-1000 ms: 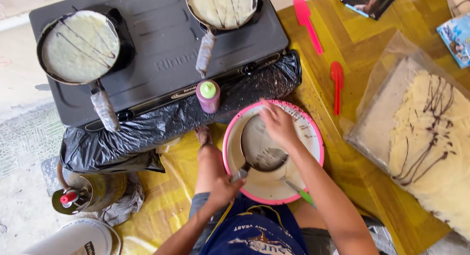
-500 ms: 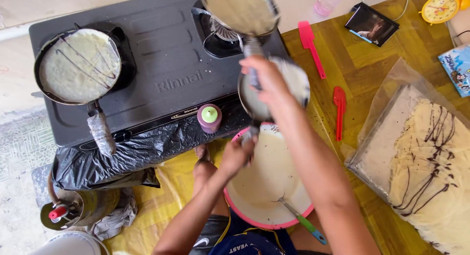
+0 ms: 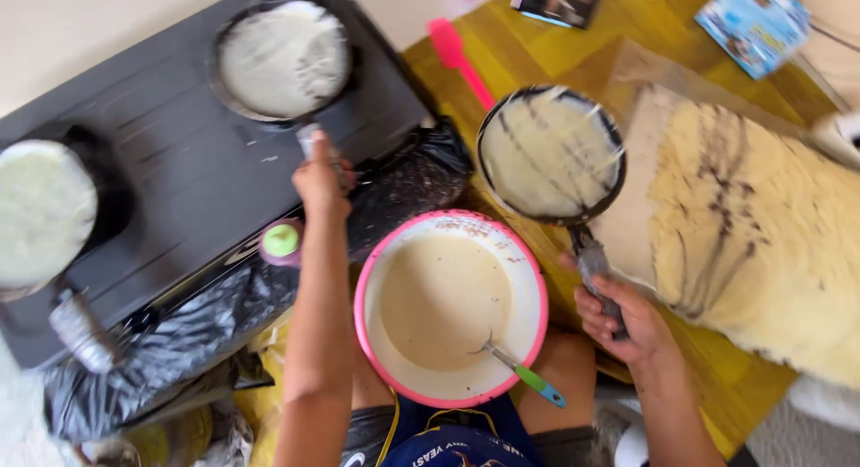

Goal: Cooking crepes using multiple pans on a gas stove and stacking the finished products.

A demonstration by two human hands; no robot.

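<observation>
My left hand grips the handle of a black pan with pale batter in it, which sits on the dark stove. My right hand holds the handle of a second pan. That pan carries a thin crepe with dark streaks and hovers over the wooden floor, beside a stack of cooked crepes. Between my arms stands a pink-rimmed bowl of batter with a green-handled ladle resting in it.
A third pan with a crepe sits at the stove's left. A small pink bottle with a green cap stands on the stove's front edge. A pink spatula lies on the floor behind. A black plastic bag lines the stove's front.
My right hand has carried a pan with a streaked crepe away from the stove to the right, toward the stack. My left hand has reached up to the far pan's handle.
</observation>
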